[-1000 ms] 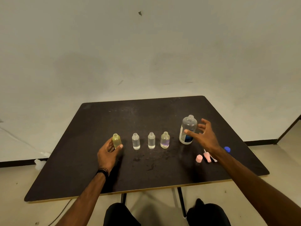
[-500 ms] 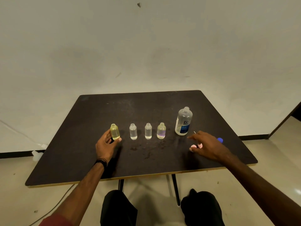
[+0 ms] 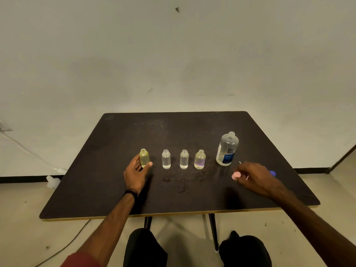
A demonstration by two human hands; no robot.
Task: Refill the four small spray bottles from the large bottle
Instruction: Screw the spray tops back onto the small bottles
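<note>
Head cam: four small spray bottles in a row on the dark counter (image 3: 119,189), all uncapped and upright. Left hand (image 3: 135,173) is loosely curled around the yellowish bottle (image 3: 144,158) at the left end, thumb on its front. The two clear bottles (image 3: 166,159) and the purple-tinted bottle (image 3: 200,159) sit untouched. The big bottle (image 3: 227,149) stands open, just beyond the right hand (image 3: 254,177), whose fingers pinch a pink spray cap (image 3: 235,175). The little bottles look light and tippy, so I'd grab them mid-body; the big one round its waist, probably slick plastic.
</note>
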